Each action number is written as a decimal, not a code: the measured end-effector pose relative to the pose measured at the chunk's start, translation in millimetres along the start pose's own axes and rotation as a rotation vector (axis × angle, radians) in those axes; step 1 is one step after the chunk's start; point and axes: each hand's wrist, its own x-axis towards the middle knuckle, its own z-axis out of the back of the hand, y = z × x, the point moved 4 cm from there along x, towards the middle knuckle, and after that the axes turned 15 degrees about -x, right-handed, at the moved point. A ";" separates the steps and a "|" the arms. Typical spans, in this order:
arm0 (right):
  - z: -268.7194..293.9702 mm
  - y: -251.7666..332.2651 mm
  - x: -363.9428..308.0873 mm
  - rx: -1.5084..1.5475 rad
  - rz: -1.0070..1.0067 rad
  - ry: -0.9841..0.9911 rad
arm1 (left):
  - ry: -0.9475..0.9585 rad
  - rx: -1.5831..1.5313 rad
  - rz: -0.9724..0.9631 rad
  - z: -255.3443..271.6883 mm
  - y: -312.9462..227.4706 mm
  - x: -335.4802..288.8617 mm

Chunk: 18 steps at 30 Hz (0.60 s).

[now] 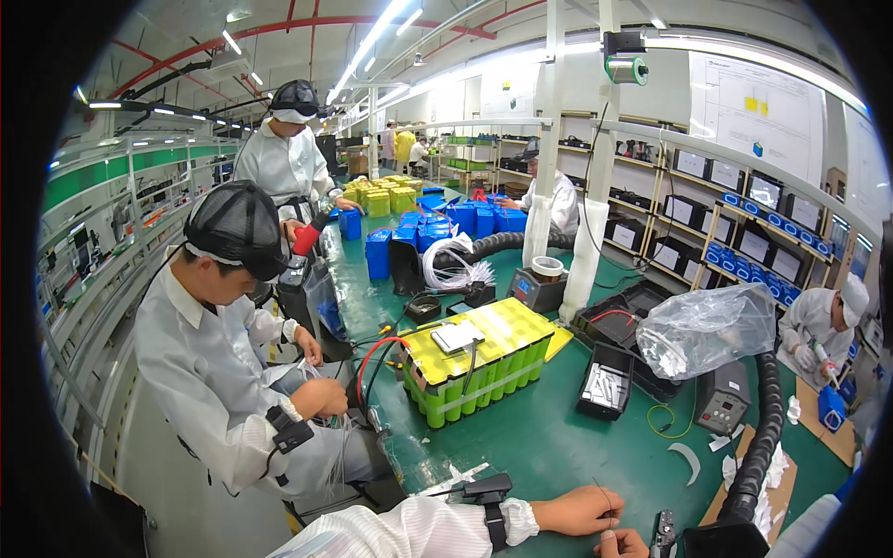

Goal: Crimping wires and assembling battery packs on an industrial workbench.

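Note:
My left hand (pixel 581 511) is over the green bench near the lower edge, its fingers closed. A thin dark wire (pixel 605 490) sticks up from between those fingers. Just below and to the right, my right hand (pixel 623 544) is partly cut off by the picture's edge. Its thumb and fingers are pressed together close to the left hand, and what they pinch is too small to make out. Hand pliers (pixel 663 534) lie right beside my right hand. Beyond both hands stands a battery pack (pixel 474 372) of green cells with a yellow top and red and black leads.
A black box of small pale pieces (pixel 606 383), a clear plastic bag (pixel 707 330) and a ribbed black hose (pixel 765 437) lie to the right. Blue battery packs (pixel 484 220) stand farther back. A seated co-worker (pixel 223 363) handles white wires on the left; others work beyond.

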 end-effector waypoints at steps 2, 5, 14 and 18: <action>0.5 1.9 0.2 -0.004 -0.005 0.006 | 0.003 0.024 -0.014 -0.4 2.8 1.0; 0.5 4.6 -1.3 0.001 0.005 0.016 | -0.009 0.043 -0.026 -1.1 2.9 -1.1; -6.1 -17.3 -0.5 0.015 -0.017 -0.004 | -0.007 0.019 -0.033 -1.7 8.2 1.5; -6.5 -48.8 6.4 0.056 0.014 -0.008 | -0.010 -0.018 0.018 1.8 -0.6 1.5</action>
